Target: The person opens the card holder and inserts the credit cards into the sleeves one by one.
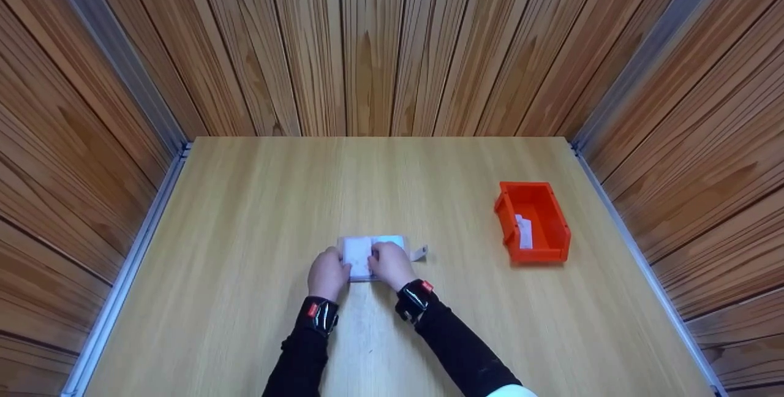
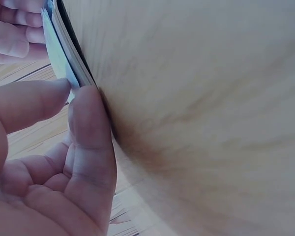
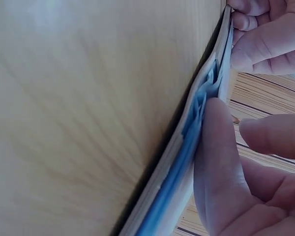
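A small booklet (image 1: 358,257) lies spread open on the table, a white page on the left and a light blue one on the right. A short strap (image 1: 419,254) sticks out from its right side. At the left edge my left hand (image 1: 328,274) pinches it between thumb and finger (image 2: 88,118). My right hand (image 1: 394,264) is over the middle and right page. In the right wrist view its nearest digit (image 3: 220,147) presses flat against the booklet's bluish sheets (image 3: 194,115), while another digit stands apart from them.
An orange-red bin (image 1: 554,219) stands on the right of the wooden table (image 1: 257,201), a white slip (image 1: 524,231) inside it. Wood-panelled walls (image 1: 367,48) with grey metal edge strips enclose the table at the back and both sides.
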Demonstrator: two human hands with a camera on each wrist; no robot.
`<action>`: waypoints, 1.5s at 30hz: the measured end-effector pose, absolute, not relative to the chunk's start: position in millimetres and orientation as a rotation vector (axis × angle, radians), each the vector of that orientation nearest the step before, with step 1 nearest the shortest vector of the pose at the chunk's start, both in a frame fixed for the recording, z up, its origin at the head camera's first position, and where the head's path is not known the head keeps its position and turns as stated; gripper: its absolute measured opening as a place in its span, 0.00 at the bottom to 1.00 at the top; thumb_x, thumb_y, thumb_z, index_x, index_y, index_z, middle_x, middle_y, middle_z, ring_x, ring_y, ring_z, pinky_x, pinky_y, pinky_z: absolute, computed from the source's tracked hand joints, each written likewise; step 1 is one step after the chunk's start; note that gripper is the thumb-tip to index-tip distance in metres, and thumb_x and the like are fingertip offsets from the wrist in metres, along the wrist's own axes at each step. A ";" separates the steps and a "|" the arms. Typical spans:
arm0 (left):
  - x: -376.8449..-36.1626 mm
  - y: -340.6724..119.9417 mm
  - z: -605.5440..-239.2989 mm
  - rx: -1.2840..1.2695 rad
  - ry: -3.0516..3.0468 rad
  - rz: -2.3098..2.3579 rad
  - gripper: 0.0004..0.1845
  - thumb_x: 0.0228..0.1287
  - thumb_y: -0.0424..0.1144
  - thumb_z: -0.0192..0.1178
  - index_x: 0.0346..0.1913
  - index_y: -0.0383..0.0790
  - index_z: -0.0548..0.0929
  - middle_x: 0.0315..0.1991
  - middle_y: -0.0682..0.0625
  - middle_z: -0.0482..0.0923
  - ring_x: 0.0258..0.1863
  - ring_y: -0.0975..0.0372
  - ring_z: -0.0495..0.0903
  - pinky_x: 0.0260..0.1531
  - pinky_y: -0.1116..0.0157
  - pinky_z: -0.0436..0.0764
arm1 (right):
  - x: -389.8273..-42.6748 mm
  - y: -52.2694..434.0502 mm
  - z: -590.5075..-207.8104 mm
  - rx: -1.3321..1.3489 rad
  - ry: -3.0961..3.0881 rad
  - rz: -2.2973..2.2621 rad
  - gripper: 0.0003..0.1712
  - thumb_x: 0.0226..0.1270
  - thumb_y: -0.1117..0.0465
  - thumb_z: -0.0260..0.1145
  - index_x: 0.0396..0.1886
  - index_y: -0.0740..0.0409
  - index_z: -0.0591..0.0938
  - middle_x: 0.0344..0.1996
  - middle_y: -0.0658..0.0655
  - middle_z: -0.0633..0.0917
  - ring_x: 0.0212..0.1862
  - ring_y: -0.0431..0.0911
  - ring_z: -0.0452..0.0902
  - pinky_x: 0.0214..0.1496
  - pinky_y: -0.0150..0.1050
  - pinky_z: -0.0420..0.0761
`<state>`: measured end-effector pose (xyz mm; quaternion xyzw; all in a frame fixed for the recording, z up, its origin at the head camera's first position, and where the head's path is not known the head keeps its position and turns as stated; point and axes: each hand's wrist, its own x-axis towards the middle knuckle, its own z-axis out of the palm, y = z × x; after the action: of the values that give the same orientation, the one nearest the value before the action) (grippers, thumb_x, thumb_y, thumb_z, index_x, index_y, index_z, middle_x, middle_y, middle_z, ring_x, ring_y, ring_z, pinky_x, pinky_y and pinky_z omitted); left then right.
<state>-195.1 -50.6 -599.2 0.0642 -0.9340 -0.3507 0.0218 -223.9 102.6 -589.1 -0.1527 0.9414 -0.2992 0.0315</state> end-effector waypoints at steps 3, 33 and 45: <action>-194.9 -50.7 -599.2 0.189 -2.893 -1.084 0.10 0.57 0.33 0.70 0.31 0.32 0.78 0.25 0.47 0.76 0.28 0.53 0.77 0.31 0.54 0.76 | -224.2 104.2 -589.3 -0.486 2.900 -0.938 0.06 0.64 0.66 0.67 0.37 0.66 0.85 0.30 0.57 0.84 0.34 0.49 0.79 0.41 0.44 0.78; -198.0 -47.2 -591.6 0.372 -2.981 -1.199 0.08 0.62 0.33 0.66 0.40 0.31 0.80 0.32 0.46 0.77 0.34 0.54 0.77 0.37 0.55 0.76 | -232.0 178.2 -547.4 -0.233 2.976 -1.130 0.09 0.67 0.67 0.64 0.43 0.65 0.85 0.34 0.57 0.84 0.38 0.49 0.79 0.43 0.45 0.79; -197.1 -46.9 -593.7 0.363 -2.975 -1.198 0.08 0.63 0.32 0.65 0.39 0.31 0.79 0.32 0.46 0.77 0.33 0.54 0.77 0.37 0.56 0.77 | -237.3 232.6 -528.7 -0.123 3.060 -1.108 0.11 0.67 0.66 0.65 0.46 0.65 0.85 0.37 0.60 0.85 0.41 0.53 0.81 0.47 0.49 0.79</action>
<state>-197.1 -46.9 -593.7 0.1125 -0.9208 -0.3709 -0.0430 -237.3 232.6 -528.7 -0.0377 0.9380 -0.3396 -0.0574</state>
